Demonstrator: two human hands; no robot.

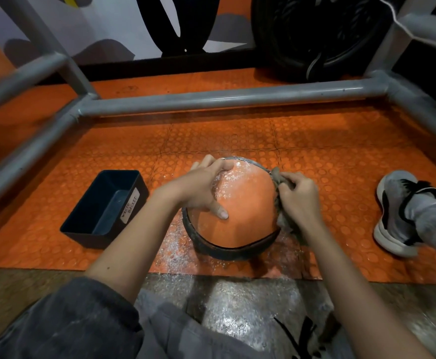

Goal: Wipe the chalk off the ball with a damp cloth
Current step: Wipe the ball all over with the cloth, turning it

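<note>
Centre of frame: an orange ball (240, 203) is seated in a black ring (227, 251) on an orange studded mat (237, 136). White chalk is seen over the ball's upper part – more is scattered on the mat at the ring's lower left.

The left hand (201, 187) is spread flat on the ball's upper left, fingers extended over the top, thumb pressed to the surface; nothing is held.

The right hand (298, 196) is curled round a grey-brown cloth (279, 218), which is pressed against the ball's right side.

Left of the ball, a black bin (82, 234) labelled "WASTE BASKET" is set. Far right – a grey shoe (393, 211). A grey tube frame (224, 98) is seen across the upper half.
</note>
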